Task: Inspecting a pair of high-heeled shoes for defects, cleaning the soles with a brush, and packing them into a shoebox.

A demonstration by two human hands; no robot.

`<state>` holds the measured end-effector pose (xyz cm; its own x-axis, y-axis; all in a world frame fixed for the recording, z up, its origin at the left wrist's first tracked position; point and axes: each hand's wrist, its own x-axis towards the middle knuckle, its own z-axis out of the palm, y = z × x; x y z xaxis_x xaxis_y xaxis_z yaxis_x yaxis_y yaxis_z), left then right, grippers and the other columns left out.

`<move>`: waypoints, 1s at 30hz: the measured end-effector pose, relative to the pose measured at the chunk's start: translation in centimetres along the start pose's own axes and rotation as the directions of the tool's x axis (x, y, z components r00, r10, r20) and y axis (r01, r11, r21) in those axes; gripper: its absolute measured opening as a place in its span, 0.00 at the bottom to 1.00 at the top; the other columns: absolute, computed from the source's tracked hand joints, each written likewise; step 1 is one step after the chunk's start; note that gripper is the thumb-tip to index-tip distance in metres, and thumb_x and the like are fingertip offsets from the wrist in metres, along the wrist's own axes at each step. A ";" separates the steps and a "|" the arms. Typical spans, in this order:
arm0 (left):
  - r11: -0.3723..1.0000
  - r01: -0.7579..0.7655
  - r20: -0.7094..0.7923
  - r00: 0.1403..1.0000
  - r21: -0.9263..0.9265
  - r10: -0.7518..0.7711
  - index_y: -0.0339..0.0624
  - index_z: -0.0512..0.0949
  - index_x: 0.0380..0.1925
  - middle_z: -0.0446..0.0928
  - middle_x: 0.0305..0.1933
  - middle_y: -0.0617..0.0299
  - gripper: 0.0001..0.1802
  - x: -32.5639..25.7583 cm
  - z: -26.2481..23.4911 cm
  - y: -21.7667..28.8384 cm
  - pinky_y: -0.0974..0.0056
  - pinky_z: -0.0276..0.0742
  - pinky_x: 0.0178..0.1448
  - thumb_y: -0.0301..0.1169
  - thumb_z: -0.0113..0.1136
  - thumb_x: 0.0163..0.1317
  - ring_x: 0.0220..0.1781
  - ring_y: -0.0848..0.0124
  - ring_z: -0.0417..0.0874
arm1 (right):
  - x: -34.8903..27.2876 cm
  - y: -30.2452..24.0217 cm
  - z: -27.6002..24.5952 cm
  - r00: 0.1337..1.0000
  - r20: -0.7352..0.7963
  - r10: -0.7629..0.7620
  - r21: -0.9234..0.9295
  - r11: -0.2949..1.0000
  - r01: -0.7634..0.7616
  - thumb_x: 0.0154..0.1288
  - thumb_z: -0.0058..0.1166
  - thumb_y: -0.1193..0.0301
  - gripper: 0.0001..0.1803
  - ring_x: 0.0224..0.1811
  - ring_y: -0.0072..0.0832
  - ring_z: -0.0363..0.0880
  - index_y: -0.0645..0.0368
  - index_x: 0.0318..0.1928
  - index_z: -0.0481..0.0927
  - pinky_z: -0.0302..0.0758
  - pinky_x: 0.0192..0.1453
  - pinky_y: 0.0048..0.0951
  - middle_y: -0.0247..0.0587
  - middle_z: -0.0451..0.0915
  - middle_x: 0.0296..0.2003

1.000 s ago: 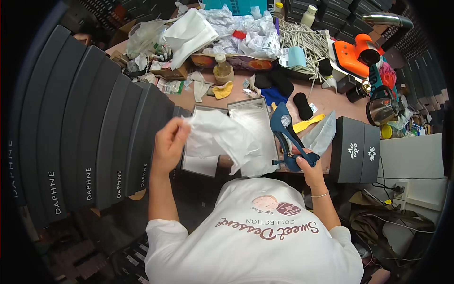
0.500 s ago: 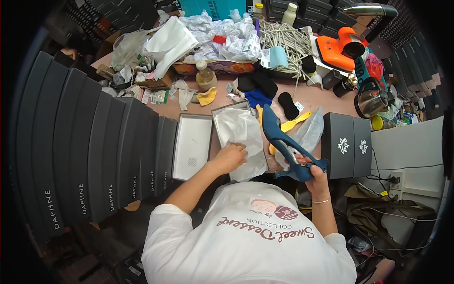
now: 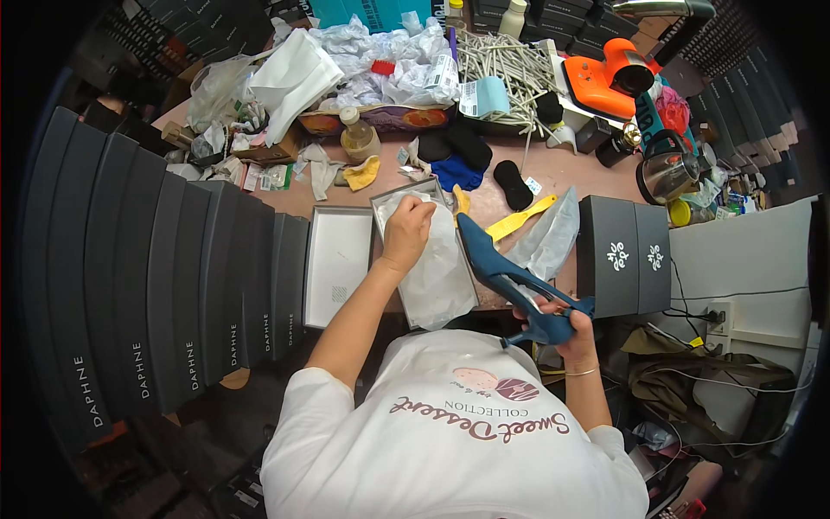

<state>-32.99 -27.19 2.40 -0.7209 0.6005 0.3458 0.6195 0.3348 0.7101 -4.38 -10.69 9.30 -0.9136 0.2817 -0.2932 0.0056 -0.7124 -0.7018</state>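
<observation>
Left hand (image 3: 408, 232) shifted up the paper (image 3: 439, 281), pinch unclear; my right hand (image 3: 576, 341) clasps the seemingly light, stiff shoe (image 3: 484, 251) by its back.

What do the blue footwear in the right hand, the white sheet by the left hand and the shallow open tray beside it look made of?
Blue footwear: suede or similar fabric, perhaps; matte, little shine.
White sheet: likely tissue paper; thin, creased, slightly see-through.
Shallow tray: probably cardboard; thin straight walls, smooth pale inside.
</observation>
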 end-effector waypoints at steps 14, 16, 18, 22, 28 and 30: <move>0.991 0.086 0.394 0.918 -0.105 -0.038 0.40 0.80 0.47 0.76 0.32 0.54 0.17 -2.0 -5.8 2.7 0.63 0.73 0.41 0.30 0.64 0.57 0.34 0.62 0.78 | 2.6 1.2 4.5 0.964 -0.247 0.096 0.254 0.967 -0.032 0.64 0.51 0.54 0.31 0.48 0.44 0.81 0.66 0.58 0.66 0.83 0.51 0.41 0.54 0.76 0.51; 0.983 0.122 0.313 0.947 -0.137 -0.074 0.40 0.80 0.46 0.76 0.34 0.49 0.15 -2.0 -5.4 3.0 0.59 0.74 0.42 0.27 0.60 0.58 0.35 0.55 0.79 | 2.6 1.0 4.2 0.959 -0.246 0.138 0.406 0.914 -0.027 0.64 0.50 0.51 0.32 0.47 0.46 0.81 0.65 0.57 0.67 0.84 0.49 0.43 0.55 0.76 0.51; 0.965 0.181 0.273 0.954 -0.188 -0.126 0.39 0.80 0.46 0.76 0.33 0.50 0.14 -1.1 -5.1 3.9 0.60 0.74 0.41 0.26 0.60 0.58 0.34 0.58 0.79 | 2.6 1.5 3.6 0.929 -0.333 0.164 0.528 0.848 0.040 0.64 0.48 0.46 0.32 0.45 0.50 0.81 0.61 0.54 0.70 0.86 0.44 0.40 0.56 0.76 0.49; 0.994 -0.004 0.128 0.992 -0.109 0.018 0.37 0.81 0.38 0.76 0.32 0.51 0.09 -0.7 -4.0 6.0 0.58 0.75 0.39 0.26 0.61 0.56 0.34 0.55 0.80 | 2.9 2.1 3.2 0.966 -0.174 0.191 0.653 0.756 -0.033 0.64 0.48 0.45 0.28 0.46 0.52 0.80 0.54 0.53 0.72 0.87 0.37 0.32 0.56 0.75 0.50; 0.959 -0.009 0.041 0.999 -0.284 0.021 0.35 0.80 0.36 0.77 0.29 0.51 0.07 -0.8 -3.2 9.1 0.60 0.75 0.36 0.26 0.61 0.59 0.31 0.57 0.81 | 3.4 1.5 3.3 0.976 -0.072 0.206 0.731 0.677 -0.089 0.64 0.50 0.48 0.29 0.47 0.56 0.79 0.59 0.54 0.72 0.86 0.43 0.38 0.53 0.75 0.52; 0.934 -0.020 0.052 0.998 -0.357 0.041 0.34 0.80 0.37 0.77 0.27 0.52 0.08 -1.4 -4.2 12.1 0.64 0.74 0.33 0.26 0.62 0.59 0.28 0.60 0.80 | 3.8 1.6 5.3 0.953 -0.290 0.089 0.588 0.802 0.104 0.66 0.48 0.48 0.29 0.48 0.49 0.79 0.60 0.54 0.70 0.85 0.48 0.39 0.51 0.74 0.51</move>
<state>-25.80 -27.00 13.12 -0.6777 0.6507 0.3425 0.4820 0.0414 0.8752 -10.04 -14.18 10.51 -0.7522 0.3915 -0.5300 -0.3301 -0.9200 -0.2112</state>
